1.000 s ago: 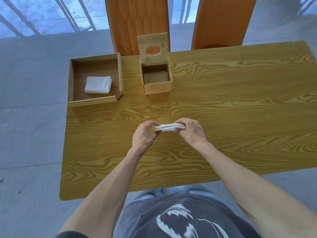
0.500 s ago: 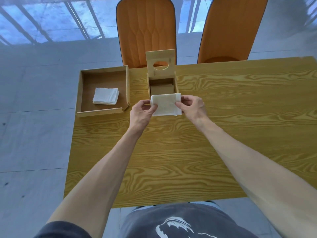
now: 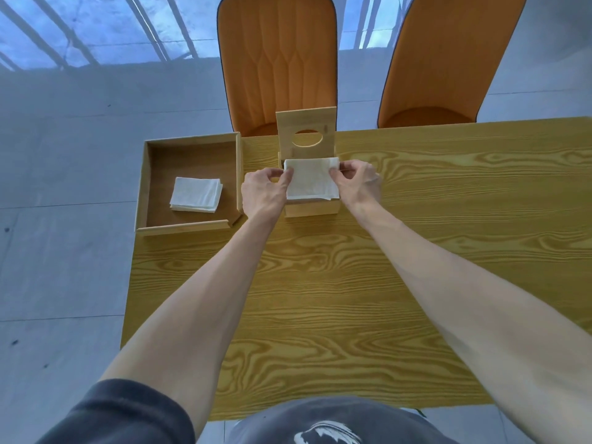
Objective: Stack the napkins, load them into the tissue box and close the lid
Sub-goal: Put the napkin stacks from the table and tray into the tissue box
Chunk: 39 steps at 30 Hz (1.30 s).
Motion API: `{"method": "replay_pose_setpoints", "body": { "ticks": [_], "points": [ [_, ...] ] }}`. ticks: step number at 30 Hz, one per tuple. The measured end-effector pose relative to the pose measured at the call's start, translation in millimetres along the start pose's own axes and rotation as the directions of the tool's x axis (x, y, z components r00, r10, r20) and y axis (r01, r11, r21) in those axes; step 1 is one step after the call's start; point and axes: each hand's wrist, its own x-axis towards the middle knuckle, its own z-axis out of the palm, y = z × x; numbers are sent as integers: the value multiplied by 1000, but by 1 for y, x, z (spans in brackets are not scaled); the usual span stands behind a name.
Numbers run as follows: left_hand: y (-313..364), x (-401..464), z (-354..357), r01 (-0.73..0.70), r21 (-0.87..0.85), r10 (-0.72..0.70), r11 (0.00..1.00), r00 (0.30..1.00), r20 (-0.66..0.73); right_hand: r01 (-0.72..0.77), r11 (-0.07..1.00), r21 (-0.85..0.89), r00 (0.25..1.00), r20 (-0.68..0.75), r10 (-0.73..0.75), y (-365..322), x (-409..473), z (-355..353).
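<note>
A stack of white napkins hangs over the mouth of the small wooden tissue box and hides its inside. My left hand pinches the stack's left edge and my right hand pinches its right edge. The box's lid, with an oval hole, stands upright behind the stack. Another pile of white napkins lies in the wooden tray to the left.
The box and tray sit near the far edge of a wood-grain table. Two orange chairs stand behind the table. The tray's left side overhangs the table edge above the grey floor.
Both hands lifted the napkin stack from the table's middle and carried it forward; it now sits over the open tissue box, flat side up.
</note>
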Motion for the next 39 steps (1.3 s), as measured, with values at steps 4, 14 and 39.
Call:
{"method": "replay_pose_setpoints", "body": {
  "ticks": [4,14,39],
  "points": [
    [-2,5,8,-28,246,38,969,999,-34,50,986,-157,996,-60,-60,-1,2,10],
    [-7,6,18,-183,479,251,858,965,-81,289,795,-533,951,63,-303,4,5,20],
    [-40,2,-37,-5,36,8,999,996,-84,166,961,-219,964,-169,-205,-6,-8,41]
  ]
}}
